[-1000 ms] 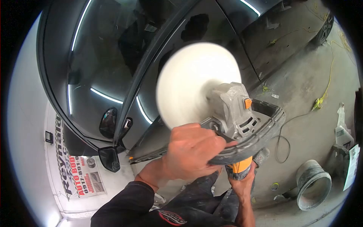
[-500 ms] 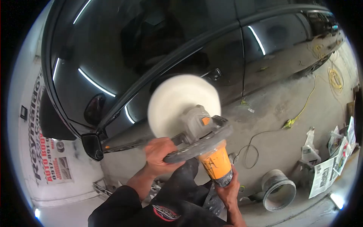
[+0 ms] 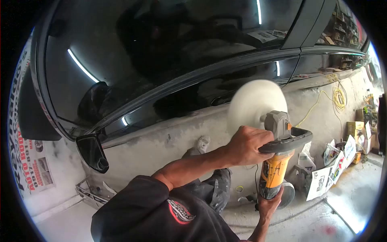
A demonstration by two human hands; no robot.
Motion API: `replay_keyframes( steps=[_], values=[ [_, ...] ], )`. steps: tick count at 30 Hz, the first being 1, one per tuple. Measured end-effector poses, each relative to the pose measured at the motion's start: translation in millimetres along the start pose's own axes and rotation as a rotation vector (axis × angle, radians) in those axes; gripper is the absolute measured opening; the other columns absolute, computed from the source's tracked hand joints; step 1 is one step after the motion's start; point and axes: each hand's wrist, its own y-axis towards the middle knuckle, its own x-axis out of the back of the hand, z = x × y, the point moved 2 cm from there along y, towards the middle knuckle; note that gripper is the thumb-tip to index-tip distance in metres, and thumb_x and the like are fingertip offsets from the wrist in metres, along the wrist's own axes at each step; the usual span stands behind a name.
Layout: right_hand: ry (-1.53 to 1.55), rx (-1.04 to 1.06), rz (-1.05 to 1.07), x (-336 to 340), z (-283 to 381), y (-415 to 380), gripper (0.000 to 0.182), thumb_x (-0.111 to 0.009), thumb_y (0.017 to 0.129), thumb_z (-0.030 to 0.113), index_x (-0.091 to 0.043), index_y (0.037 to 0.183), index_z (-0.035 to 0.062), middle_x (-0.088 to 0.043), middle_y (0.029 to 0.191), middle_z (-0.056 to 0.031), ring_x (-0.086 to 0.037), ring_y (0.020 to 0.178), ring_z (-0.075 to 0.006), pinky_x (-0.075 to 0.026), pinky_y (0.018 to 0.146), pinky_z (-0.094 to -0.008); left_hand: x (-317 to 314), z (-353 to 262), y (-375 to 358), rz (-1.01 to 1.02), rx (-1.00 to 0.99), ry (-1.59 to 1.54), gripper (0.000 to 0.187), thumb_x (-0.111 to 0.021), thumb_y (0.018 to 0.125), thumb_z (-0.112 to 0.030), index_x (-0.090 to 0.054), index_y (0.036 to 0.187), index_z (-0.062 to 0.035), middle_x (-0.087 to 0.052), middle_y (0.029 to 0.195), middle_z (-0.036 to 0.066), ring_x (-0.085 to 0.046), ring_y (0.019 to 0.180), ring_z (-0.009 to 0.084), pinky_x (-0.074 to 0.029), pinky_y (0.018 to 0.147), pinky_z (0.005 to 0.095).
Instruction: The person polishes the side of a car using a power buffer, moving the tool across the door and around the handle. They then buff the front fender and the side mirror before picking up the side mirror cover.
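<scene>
Right of center in the frame, a handheld polisher [image 3: 277,163] is sitting between two bare hands, its round pad tilting toward the upper left. The left hand [image 3: 250,145] is crossing from the left side, its fingers closing around the near end of the loop handle [image 3: 296,141], knuckles facing up and no gap showing in the grip. Lower down, the right hand [image 3: 271,201] is clasping the dark bottom end of the tool's body, its fingers curling around the casing. Both hands are gripping firmly.

The pad [image 3: 257,105] is looking off-white, soft and disc-shaped, its face and rim blurring. It is overlapping the lower edge of the black car [image 3: 201,90]; whether it is touching the panel, I cannot tell. Behind the pad, the gray head is showing hard, angular faces with a small orange piece; the orange body is bearing dark scuffs, and the thick black loop is looking worn and dusty.

Across the top, the car's glossy glass and paint are reflecting bright light strips. At left, a dark wing mirror [image 3: 90,153] is jutting out. Beneath everything, the gray floor [image 3: 161,149] is looking rough and patchy; at lower right, creased printed papers [image 3: 318,183] are leaning near a rounded container [image 3: 288,195].
</scene>
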Motion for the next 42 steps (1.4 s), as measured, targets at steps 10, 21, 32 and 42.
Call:
replay_keyframes(
  steps=[10,21,32,42],
  values=[
    [-0.109,-0.093,0.192,-30.4,55.8,-87.8,0.079,-0.080,0.069,0.003,-0.044,0.140,0.0019,-0.071,0.110,-0.0231,-0.070,0.107,-0.0324,-0.053,0.091,-0.0369,102.9,-36.8,-73.6,0.069,0.128,0.149,0.024,-0.084,0.070,-0.012,-0.063,0.082,-0.0076,-0.060,0.068,0.005,-0.062,0.059,0.0261,-0.047,0.058,0.0384],
    [-0.110,-0.128,0.183,-21.1,82.2,-93.8,0.080,-0.079,0.069,0.001,-0.044,0.140,0.0029,-0.071,0.110,-0.0216,-0.070,0.107,-0.0317,-0.052,0.092,-0.0374,119.3,-43.6,-55.4,0.081,0.111,0.051,0.023,-0.082,0.072,-0.008,-0.061,0.081,-0.0067,-0.060,0.067,0.005,-0.062,0.059,0.0262,-0.047,0.057,0.0366],
    [-0.225,-0.148,0.039,22.8,120.5,-47.0,0.066,-0.076,0.068,0.005,-0.051,0.129,0.0024,-0.070,0.099,-0.0178,-0.069,0.093,-0.0288,-0.052,0.085,-0.0375,62.1,-13.3,19.3,-0.018,0.095,-0.184,0.020,-0.077,0.076,-0.004,-0.057,0.080,-0.0039,-0.060,0.069,0.012,-0.065,0.063,0.0312,-0.050,0.057,0.0398],
    [-0.182,-0.198,0.012,23.3,115.0,-35.9,0.066,-0.074,0.064,0.003,-0.052,0.126,0.0023,-0.069,0.099,-0.0141,-0.066,0.091,-0.0243,-0.051,0.084,-0.0352,48.1,-3.1,34.4,0.015,0.076,-0.177,0.020,-0.077,0.075,-0.006,-0.058,0.081,-0.0045,-0.063,0.070,0.012,-0.066,0.064,0.0297,-0.051,0.057,0.0391]
  ],
)
